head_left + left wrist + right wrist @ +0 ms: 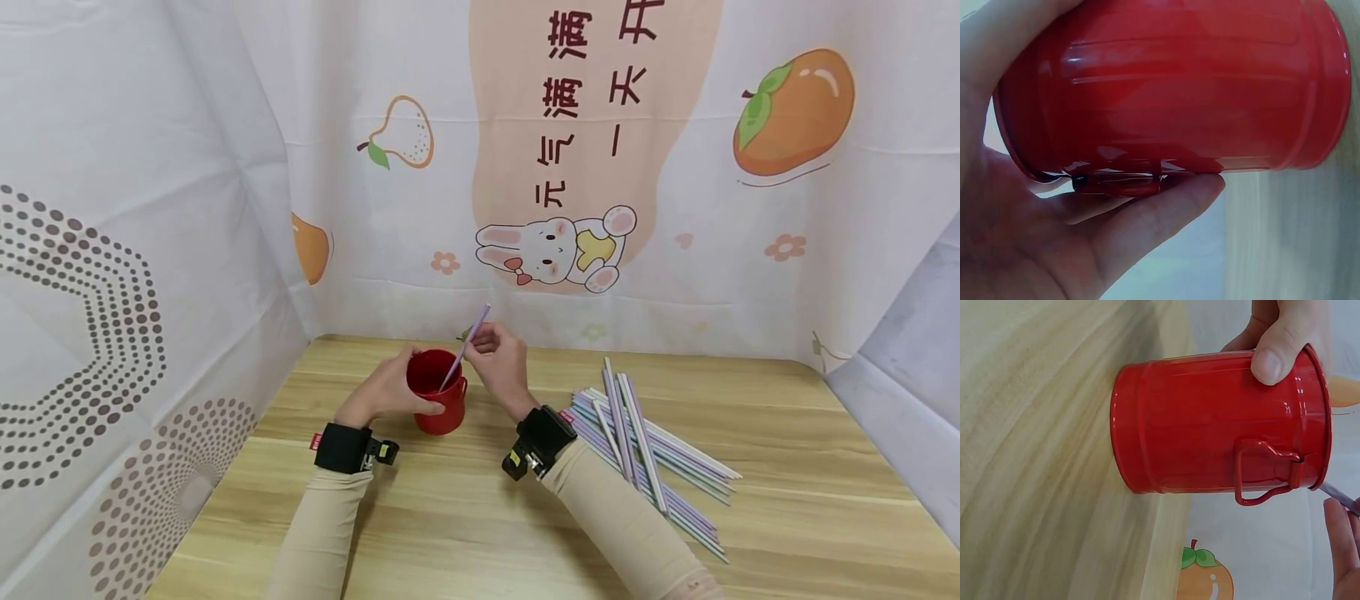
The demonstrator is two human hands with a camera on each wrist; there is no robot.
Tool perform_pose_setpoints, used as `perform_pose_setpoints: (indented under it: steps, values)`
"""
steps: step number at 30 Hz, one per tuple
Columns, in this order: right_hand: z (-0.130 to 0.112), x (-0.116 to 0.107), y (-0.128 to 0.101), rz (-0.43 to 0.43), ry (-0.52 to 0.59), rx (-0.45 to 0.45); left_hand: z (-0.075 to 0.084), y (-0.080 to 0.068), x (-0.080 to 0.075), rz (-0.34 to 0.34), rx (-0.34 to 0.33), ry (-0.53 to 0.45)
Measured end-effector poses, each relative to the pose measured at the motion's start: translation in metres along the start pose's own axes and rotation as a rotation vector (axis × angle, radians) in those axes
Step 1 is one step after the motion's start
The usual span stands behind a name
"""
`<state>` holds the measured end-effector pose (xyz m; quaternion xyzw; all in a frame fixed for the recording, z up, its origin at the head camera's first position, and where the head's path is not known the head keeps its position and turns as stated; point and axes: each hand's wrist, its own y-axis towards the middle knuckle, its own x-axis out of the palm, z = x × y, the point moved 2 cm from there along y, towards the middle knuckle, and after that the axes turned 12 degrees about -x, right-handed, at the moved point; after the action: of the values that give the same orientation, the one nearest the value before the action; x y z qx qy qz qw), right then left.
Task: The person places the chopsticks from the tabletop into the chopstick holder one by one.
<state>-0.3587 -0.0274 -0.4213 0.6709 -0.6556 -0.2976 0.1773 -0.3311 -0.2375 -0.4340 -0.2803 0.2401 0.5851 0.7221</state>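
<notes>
- Gripping the red bucket (440, 419) near the table's (442, 525) back edge, head view, is the left hand (388, 386); the right hand (501, 367) pinches a purple straw (477, 324) dipping past the rim. Bare table runs between the forearms (318, 533); the straw pile (637, 442) lies right.
- Left wrist: fingers (1154, 228) and thumb straddle the bucket's wall.
- Right wrist: the bucket's base meets the table.

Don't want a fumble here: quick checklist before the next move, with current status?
1. Red bucket upright on the table: ok.
2. Left hand gripping the bucket: ok, curled round its side.
3. Right hand holding the purple stick: ok, pinched and tilted.
4. Stick's lower part within the bucket's mouth: ok.
5. Stick touching the bucket's bottom: cannot tell, its lower end is out of clear view.
6. Loose sticks neatly aligned: not ok, some cross at angles.
</notes>
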Motion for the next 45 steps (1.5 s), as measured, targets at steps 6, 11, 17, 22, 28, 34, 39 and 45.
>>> perform_pose_setpoints:
  steps: [6,11,17,22,28,34,39,45]
  values:
    - [0.001,-0.007,-0.002,-0.058,-0.012,0.066,0.005,-0.002,0.002,-0.01,-0.011,-0.018]
    - [-0.004,-0.025,-0.003,-0.114,-0.029,0.137,0.006,-0.002,0.003,-0.007,-0.027,-0.017]
    - [-0.009,-0.06,-0.001,-0.152,-0.169,0.142,0.003,-0.004,0.004,-0.003,-0.034,-0.029]
    - [-0.008,-0.106,0.004,-0.209,-0.425,0.094,0.002,-0.006,0.005,-0.007,-0.036,-0.029]
    - [0.014,-0.175,0.005,-0.359,-0.693,0.132,0.003,-0.006,0.005,-0.004,-0.05,-0.016]
    - [0.037,-0.217,-0.013,-0.558,-0.824,0.27,0.003,-0.006,0.004,-0.008,-0.053,-0.025]
    - [0.049,-0.232,-0.031,-0.61,-0.81,0.31,0.004,-0.007,0.003,-0.008,-0.051,-0.028]
    - [0.069,-0.244,-0.044,-0.637,-0.737,0.36,0.004,-0.007,0.004,-0.013,-0.053,-0.028]
